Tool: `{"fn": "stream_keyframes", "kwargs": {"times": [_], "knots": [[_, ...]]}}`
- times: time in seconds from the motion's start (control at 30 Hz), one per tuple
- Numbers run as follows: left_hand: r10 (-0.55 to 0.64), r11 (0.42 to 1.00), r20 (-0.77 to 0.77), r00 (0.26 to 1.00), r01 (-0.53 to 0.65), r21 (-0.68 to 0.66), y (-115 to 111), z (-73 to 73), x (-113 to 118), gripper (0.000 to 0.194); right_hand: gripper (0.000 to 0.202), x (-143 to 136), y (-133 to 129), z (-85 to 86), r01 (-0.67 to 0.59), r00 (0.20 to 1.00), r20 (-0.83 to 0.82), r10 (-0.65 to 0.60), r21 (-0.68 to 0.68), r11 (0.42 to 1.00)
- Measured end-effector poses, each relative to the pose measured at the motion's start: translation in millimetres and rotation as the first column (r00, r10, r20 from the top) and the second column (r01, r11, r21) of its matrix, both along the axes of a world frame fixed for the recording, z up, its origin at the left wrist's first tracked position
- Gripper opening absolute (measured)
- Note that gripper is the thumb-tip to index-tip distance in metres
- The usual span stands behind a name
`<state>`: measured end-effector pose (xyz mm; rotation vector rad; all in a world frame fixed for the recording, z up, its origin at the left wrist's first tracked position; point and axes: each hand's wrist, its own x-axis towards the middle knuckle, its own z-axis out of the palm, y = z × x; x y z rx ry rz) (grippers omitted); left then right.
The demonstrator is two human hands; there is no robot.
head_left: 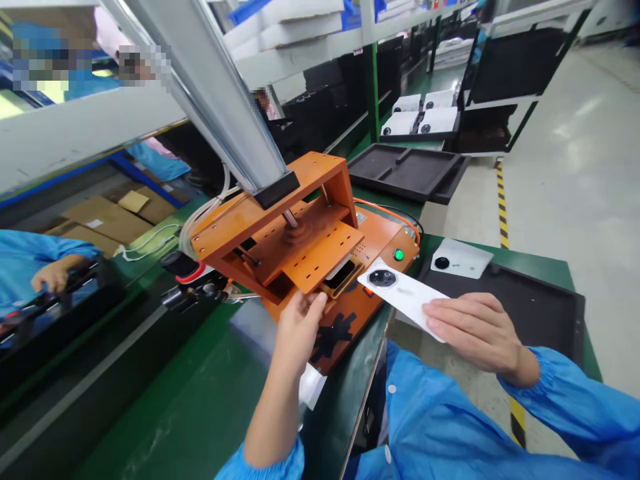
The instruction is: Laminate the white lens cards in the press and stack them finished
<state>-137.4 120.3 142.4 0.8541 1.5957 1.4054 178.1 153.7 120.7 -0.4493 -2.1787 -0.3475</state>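
Note:
In my right hand (475, 330) is a white phone (407, 295) with a round dark camera module, held by its near end, tilted, in front of the orange press (350, 333). My left hand (303, 317) reaches under the edge of the press plate (325, 253). Its thumb and fingers are closed beside a brownish fixture (345, 279) with a dark opening; what they grip is hidden. Another white phone (463, 258) lies at the far end of a black tray (530, 307) to the right.
A grey cylinder (215, 87) rises above the press. A green button (399, 255) sits on its right side. Stacked black trays (405, 167) stand behind, with several white phones (400, 123) farther back. Across the bench, a co-worker's hand (53, 275) works at a dark tray.

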Motion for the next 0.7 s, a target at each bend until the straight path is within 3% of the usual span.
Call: {"fn": "stream_keyframes", "kwargs": {"times": [0.1,0.27,0.33,0.4,0.47,0.57,0.63,0.7], "knots": [[0.051,0.996,0.043,0.998,-0.054,0.068,29.7,-3.8,10.5,0.045,0.025,-11.9,13.8,-14.8,-0.006,1.000,-0.024,0.006,-0.008,1.000],[0.275,0.927,0.088,0.957,-0.288,0.238,81.6,-12.1,19.0,0.036,0.026,-47.1,43.4,-34.1,-0.100,0.985,-0.141,0.098,-0.006,0.995],[0.343,0.889,0.099,0.934,-0.357,0.286,91.7,-9.9,21.7,0.040,0.025,-61.0,57.4,-39.1,-0.112,0.981,-0.161,0.104,-0.041,0.993],[0.376,0.865,0.113,0.920,-0.392,0.314,84.8,-6.1,27.1,0.047,0.024,-72.9,71.4,-42.6,-0.074,0.988,-0.142,0.057,-0.116,0.990],[0.335,0.878,0.120,0.935,-0.356,0.320,55.7,-5.5,37.3,0.057,0.025,-84.0,84.4,-43.4,-0.053,0.993,-0.109,0.032,-0.189,0.980],[0.259,0.929,0.010,0.966,-0.251,0.271,-22.4,-20.2,57.8,0.052,0.028,-103.2,100.6,-37.9,-0.130,0.991,-0.065,0.118,-0.232,0.964],[0.307,0.943,-0.217,0.927,-0.267,0.197,-81.0,-39.1,67.3,0.029,0.031,-119.2,109.9,-30.4,-0.199,0.979,-0.006,0.203,-0.231,0.952],[0.451,0.893,-0.336,0.827,-0.415,0.176,-129.4,-58.5,69.5,0.028,0.036,-136.3,118.8,-21.7,-0.248,0.960,0.067,0.271,-0.235,0.940]]}}
